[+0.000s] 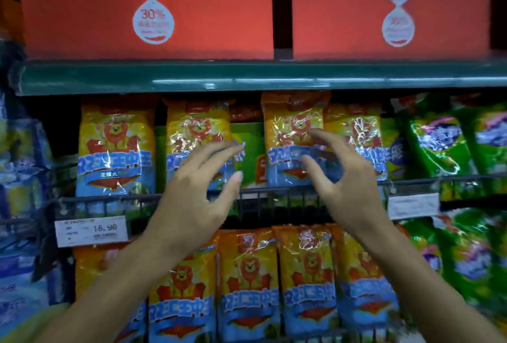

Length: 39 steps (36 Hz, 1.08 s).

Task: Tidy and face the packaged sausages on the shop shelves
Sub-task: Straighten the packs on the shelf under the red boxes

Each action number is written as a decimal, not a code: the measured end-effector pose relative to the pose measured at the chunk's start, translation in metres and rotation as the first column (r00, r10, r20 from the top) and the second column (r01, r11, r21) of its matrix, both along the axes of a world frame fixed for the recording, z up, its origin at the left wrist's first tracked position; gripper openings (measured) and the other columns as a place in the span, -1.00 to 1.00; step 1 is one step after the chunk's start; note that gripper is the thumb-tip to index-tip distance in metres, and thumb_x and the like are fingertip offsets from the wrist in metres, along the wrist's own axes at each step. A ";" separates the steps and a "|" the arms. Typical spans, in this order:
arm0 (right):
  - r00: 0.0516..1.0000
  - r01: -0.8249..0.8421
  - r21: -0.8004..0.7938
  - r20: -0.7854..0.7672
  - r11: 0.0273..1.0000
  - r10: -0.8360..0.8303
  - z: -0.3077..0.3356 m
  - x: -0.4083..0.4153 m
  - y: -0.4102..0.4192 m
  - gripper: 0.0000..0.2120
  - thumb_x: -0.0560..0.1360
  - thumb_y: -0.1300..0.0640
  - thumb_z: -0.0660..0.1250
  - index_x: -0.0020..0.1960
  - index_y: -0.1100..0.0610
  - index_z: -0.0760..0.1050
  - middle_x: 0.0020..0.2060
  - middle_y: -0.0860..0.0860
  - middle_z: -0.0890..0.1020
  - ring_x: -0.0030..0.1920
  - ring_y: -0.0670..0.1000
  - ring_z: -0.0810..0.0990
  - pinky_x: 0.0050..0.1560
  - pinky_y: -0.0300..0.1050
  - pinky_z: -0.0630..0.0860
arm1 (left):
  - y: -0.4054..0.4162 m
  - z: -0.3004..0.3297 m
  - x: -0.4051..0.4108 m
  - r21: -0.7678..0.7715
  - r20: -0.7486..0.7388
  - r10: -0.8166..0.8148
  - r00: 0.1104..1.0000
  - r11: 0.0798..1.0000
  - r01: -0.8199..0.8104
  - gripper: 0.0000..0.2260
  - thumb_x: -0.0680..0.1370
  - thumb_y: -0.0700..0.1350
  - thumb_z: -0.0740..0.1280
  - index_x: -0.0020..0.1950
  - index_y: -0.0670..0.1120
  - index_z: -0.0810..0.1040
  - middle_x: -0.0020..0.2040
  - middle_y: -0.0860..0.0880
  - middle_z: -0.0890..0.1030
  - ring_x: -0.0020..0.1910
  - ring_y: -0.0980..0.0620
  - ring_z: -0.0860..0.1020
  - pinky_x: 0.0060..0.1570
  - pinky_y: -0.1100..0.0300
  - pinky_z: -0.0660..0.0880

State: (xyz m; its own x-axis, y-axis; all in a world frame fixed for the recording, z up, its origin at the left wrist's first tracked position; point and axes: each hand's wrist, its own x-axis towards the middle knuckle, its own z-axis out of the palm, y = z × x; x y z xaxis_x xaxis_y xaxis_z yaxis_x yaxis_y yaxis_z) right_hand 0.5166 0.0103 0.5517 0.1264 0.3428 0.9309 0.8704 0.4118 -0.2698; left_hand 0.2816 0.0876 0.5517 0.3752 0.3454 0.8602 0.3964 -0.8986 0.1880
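A: What do you see on the shelves?

B: Lots of sausage packs. On the middle shelf (247, 79) there is a row of yellow and blue packs with a lion on the front. The first lion pack (116, 147) stands at the left, all by itself, with a dark gap beside it. The second lion pack (197, 136) stands next to it. The third lion pack (295, 136) stands a bit more forward, and a fourth lion pack (354, 134) peeks out just behind it on the right.

A: What is between the second and third one?

B: A green pack (247, 150) sits further back in that gap.

A: Where are the hands?

B: Both are up in front of that row. The left hand (197, 189) is open, with its fingers spread out. It holds nothing. Its fingertips are in front of the second lion pack, but I cannot tell if they touch it. The right hand (340, 175) is open too, fingers bent a little like a claw, in front of the third lion pack. It holds nothing either.

A: What else is there?

B: Two big red boxes (148, 7) sit on the shelf above. More lion packs (247, 282) stand in a row below. Shiny green bags (444, 147) are at the right. A white price tag (92, 230) hangs on the wire rail (274, 194) and says 16.90.
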 end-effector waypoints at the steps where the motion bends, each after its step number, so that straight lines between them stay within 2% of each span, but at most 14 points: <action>1: 0.998 0.053 -0.005 -0.017 0.999 -0.053 0.001 0.009 -0.002 -0.53 0.61 -0.04 0.36 0.49 0.04 0.43 0.37 -0.11 0.52 0.36 -0.16 0.46 0.39 -0.29 0.38 | -0.004 0.003 0.009 -0.094 -0.010 -0.043 0.999 0.995 0.042 -0.54 0.64 0.20 0.21 0.55 0.18 0.36 0.53 0.19 0.35 0.50 0.30 0.27 0.50 0.32 0.19; 4: 0.982 0.183 -0.107 -0.025 0.977 -0.187 0.000 0.024 -0.003 -0.35 0.56 -0.18 0.38 0.55 0.06 0.33 0.45 -0.03 0.48 0.41 -0.03 0.44 0.37 -0.25 0.33 | -0.008 0.017 0.036 -0.344 -0.056 -0.084 0.995 0.937 0.060 -0.38 0.63 0.14 0.31 0.65 0.13 0.16 0.52 0.12 0.37 0.43 0.13 0.44 0.45 0.03 0.40; 8: 0.980 0.198 -0.151 0.026 0.969 -0.196 -0.002 0.023 0.002 -0.28 0.53 -0.25 0.37 0.56 0.10 0.34 0.36 0.01 0.57 0.31 0.04 0.55 0.30 -0.08 0.49 | -0.004 0.037 0.064 -0.488 -0.135 -0.105 0.985 0.872 0.026 -0.25 0.64 0.13 0.32 0.69 0.02 -0.04 0.54 0.08 0.37 0.42 0.09 0.45 0.41 0.00 0.45; 10: 0.988 0.155 -0.131 0.010 0.979 -0.155 -0.004 0.022 0.006 -0.30 0.52 -0.22 0.39 0.55 0.08 0.36 0.29 0.00 0.60 0.21 0.02 0.59 0.24 -0.04 0.57 | -0.005 0.043 0.073 -0.510 -0.119 -0.127 0.985 0.858 0.049 -0.40 0.68 0.02 0.30 0.64 -0.03 0.11 0.18 0.22 0.52 0.10 0.22 0.53 0.16 0.24 0.52; 12: 0.994 0.089 -0.109 -0.046 0.990 -0.095 -0.005 0.023 0.008 -0.33 0.52 -0.19 0.42 0.54 0.05 0.38 0.24 -0.04 0.62 0.15 -0.03 0.60 0.19 -0.08 0.60 | -0.004 0.046 0.081 -0.504 -0.085 -0.109 0.990 0.862 0.051 -0.53 0.70 -0.07 0.27 0.58 0.01 0.19 -0.09 0.25 0.43 -0.12 0.17 0.50 -0.01 0.18 0.53; 14: 0.995 0.022 -0.096 -0.098 0.995 -0.031 -0.006 0.025 0.009 -0.35 0.51 -0.16 0.43 0.53 0.03 0.40 0.22 -0.09 0.62 0.15 -0.10 0.59 0.18 -0.25 0.55 | -0.003 0.045 0.083 -0.496 -0.040 -0.098 0.994 0.866 0.065 -0.50 0.71 -0.09 0.26 0.61 -0.02 0.15 -0.11 0.20 0.44 -0.08 0.06 0.52 0.13 -0.01 0.56; 16: 0.995 -0.014 -0.099 -0.102 0.995 0.003 -0.007 0.027 0.010 -0.37 0.53 -0.12 0.43 0.54 0.00 0.39 0.24 -0.12 0.61 0.18 -0.15 0.58 0.20 -0.33 0.51 | -0.001 0.043 0.082 -0.493 -0.005 -0.094 0.996 0.867 0.079 -0.49 0.71 -0.09 0.26 0.62 -0.04 0.14 -0.02 0.16 0.50 -0.02 0.06 0.54 0.18 -0.03 0.55; 19: 0.996 0.015 -0.124 -0.082 0.992 -0.025 -0.007 0.031 0.010 -0.39 0.58 -0.05 0.42 0.57 0.02 0.34 0.23 -0.11 0.61 0.15 -0.15 0.57 0.23 -0.28 0.52 | -0.001 0.043 0.079 -0.503 -0.045 -0.103 0.994 0.862 0.067 -0.59 0.72 -0.06 0.23 0.55 -0.03 0.24 0.25 0.05 0.57 0.19 -0.03 0.58 0.27 -0.02 0.52; 23: 0.980 0.196 -0.171 0.057 0.966 -0.189 0.002 0.037 0.007 -0.45 0.63 -0.10 0.34 0.54 0.10 0.37 0.05 0.04 0.72 0.02 0.10 0.69 0.07 0.09 0.64 | -0.001 0.043 0.080 -0.531 -0.003 -0.126 0.992 0.841 0.105 -0.80 0.72 -0.11 0.24 0.30 0.06 0.30 0.14 -0.11 0.64 0.20 -0.27 0.60 0.19 -0.22 0.55; 25: 0.956 0.284 -0.205 0.129 0.936 -0.262 0.008 0.036 0.007 -0.47 0.64 -0.15 0.28 0.51 0.10 0.39 -0.10 0.06 0.72 -0.07 0.16 0.68 -0.07 0.12 0.62 | 0.002 0.041 0.081 -0.520 0.051 -0.130 0.990 0.843 0.137 -0.79 0.71 -0.14 0.25 0.31 0.03 0.32 0.15 -0.12 0.65 0.16 -0.20 0.62 0.18 -0.18 0.56; 28: 0.925 0.372 -0.268 0.186 0.889 -0.331 0.014 0.034 0.008 -0.40 0.65 -0.22 0.19 0.57 0.09 0.28 -0.23 0.09 0.64 -0.14 0.22 0.63 -0.17 0.12 0.57 | 0.005 0.039 0.081 -0.499 0.124 -0.137 0.983 0.847 0.181 -0.61 0.71 -0.15 0.25 0.53 -0.06 0.26 0.23 -0.03 0.62 0.19 -0.01 0.60 0.17 0.11 0.55; 31: 0.963 0.268 -0.349 0.098 0.898 -0.249 0.012 0.033 0.012 -0.34 0.64 -0.30 0.09 0.64 -0.02 0.10 -0.23 0.10 0.64 -0.19 0.19 0.62 -0.17 0.13 0.58 | 0.008 0.037 0.077 -0.483 0.173 -0.132 0.976 0.852 0.201 -0.58 0.71 -0.13 0.25 0.55 -0.05 0.25 0.32 -0.02 0.57 0.25 0.02 0.57 0.11 0.19 0.53; 34: 0.985 0.166 -0.356 0.019 0.920 -0.171 0.010 0.033 0.018 -0.32 0.61 -0.35 0.05 0.64 -0.12 0.06 -0.16 0.10 0.69 -0.19 0.12 0.64 -0.15 0.15 0.61 | 0.009 0.039 0.072 -0.457 0.188 -0.133 0.973 0.865 0.207 -0.57 0.71 -0.12 0.26 0.56 -0.05 0.26 0.33 0.01 0.56 0.26 0.05 0.56 0.19 0.18 0.50; 39: 0.991 0.103 -0.299 -0.049 0.949 -0.124 0.008 0.026 0.021 -0.34 0.62 -0.33 0.09 0.64 -0.10 0.10 -0.13 0.12 0.70 -0.16 0.12 0.66 -0.12 0.19 0.62 | 0.010 0.042 0.068 -0.399 0.177 -0.164 0.970 0.889 0.223 -0.72 0.72 -0.15 0.22 0.35 0.15 0.31 0.07 0.31 0.51 0.04 0.35 0.53 -0.15 0.56 0.46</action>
